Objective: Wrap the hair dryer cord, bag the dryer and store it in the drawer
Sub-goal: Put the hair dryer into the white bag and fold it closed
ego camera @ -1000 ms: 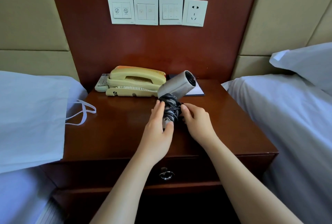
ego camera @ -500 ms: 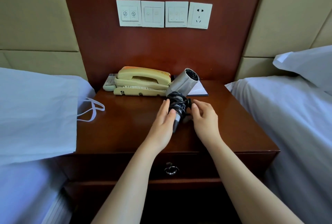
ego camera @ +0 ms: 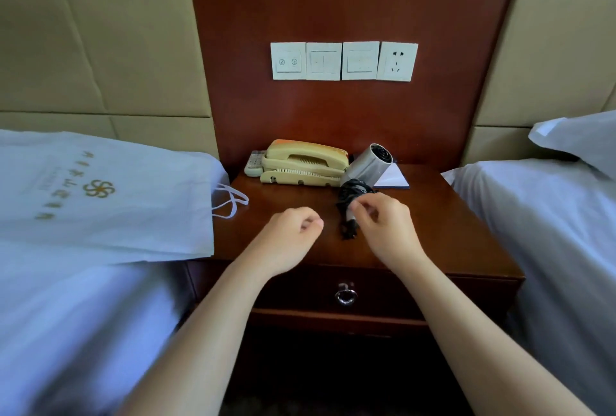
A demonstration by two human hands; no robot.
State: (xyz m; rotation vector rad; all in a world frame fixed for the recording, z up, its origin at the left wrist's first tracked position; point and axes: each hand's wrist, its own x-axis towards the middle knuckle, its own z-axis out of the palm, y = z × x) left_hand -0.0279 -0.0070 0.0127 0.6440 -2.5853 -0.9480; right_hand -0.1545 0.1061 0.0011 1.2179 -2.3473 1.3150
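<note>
The dryer (ego camera: 368,165) is lying on the counter (ego camera: 450,232), just right of the phone (ego camera: 303,164). Its long axis is running away from the person: the barrel is pointing toward the wall and a little right, and the handle end is pointing back at the hands. The cord (ego camera: 353,194) is being seen as black turns round the handle, so the wrapping is being judged done or nearly so. The right hand (ego camera: 383,225) is being held at the handle with fingers curled; whether the cord is being pinched cannot be told, as the hand is blurred. The left hand (ego camera: 290,232) is being held apart to the left, fingers curled in, with nothing in it, so the right hand is the nearer one. The bag (ego camera: 110,195) is lying flat on the left bed (ego camera: 83,315), with its loops reaching over the counter edge, and nothing is being shown of its inside. The drawer (ego camera: 300,292) below is closed and its contents are hidden. For bagging, the dryer is probably going to be carried leftward.
</note>
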